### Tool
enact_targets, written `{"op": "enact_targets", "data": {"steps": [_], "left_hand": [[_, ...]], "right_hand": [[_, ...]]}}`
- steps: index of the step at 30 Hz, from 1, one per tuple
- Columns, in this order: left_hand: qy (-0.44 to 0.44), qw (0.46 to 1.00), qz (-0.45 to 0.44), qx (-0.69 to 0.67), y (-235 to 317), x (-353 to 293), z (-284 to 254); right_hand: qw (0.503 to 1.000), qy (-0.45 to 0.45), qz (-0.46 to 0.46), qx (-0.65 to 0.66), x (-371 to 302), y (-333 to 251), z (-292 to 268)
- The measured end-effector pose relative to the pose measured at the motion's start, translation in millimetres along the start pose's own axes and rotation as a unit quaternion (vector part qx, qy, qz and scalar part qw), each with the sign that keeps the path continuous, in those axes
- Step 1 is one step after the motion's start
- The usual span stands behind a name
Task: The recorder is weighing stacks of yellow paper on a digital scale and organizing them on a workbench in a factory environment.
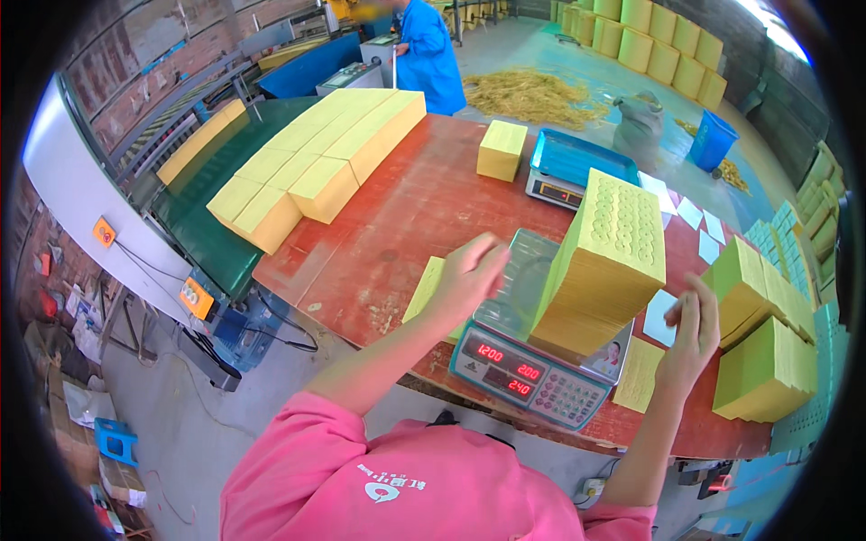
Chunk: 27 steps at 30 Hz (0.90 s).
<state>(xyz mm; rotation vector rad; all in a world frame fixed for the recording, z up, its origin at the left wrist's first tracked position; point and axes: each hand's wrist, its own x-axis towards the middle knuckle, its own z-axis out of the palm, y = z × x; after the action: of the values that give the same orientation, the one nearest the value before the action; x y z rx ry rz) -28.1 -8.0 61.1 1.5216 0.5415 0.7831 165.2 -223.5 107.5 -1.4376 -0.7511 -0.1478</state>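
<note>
A tall stack of yellow paper (595,288), its top sheet patterned with rows of round marks, stands upright on the right part of a digital scale (532,379). The scale's clear-covered pan shows bare to the left of the stack, and its red display is lit. My left hand (471,275) hovers by the left edge of the pan, empty, with fingers loosely stretched. To the right of the stack my right hand (693,329) is raised, fingers apart, touching nothing. Some yellow paper (424,290) lies partly behind my left forearm. Another yellow sheet (639,374) lies beside the scale.
Long rows of yellow paper blocks (325,144) line the red table (379,243) and green conveyor (257,126). A second scale (577,167) and a small block (502,150) stand farther back. More stacks (762,370) are at right. A person in blue (424,50) stands beyond.
</note>
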Motion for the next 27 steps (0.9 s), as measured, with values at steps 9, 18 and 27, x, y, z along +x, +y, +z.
{"op": "enact_targets", "data": {"steps": [9, 18, 27], "left_hand": [[0.198, 0.974, -0.107, -0.037, -62.6, -61.2, -100.3], [0.181, 0.976, -0.120, -0.033, -60.4, -66.7, -65.8], [0.174, 0.977, -0.112, -0.042, -61.6, -68.5, -39.0]], "right_hand": [[0.985, 0.067, 0.147, 0.059, -79.4, 34.3, -21.1], [0.974, 0.051, 0.134, 0.175, -87.0, 42.4, -41.7], [0.973, 0.051, 0.151, 0.166, -94.8, 49.0, -58.7]]}}
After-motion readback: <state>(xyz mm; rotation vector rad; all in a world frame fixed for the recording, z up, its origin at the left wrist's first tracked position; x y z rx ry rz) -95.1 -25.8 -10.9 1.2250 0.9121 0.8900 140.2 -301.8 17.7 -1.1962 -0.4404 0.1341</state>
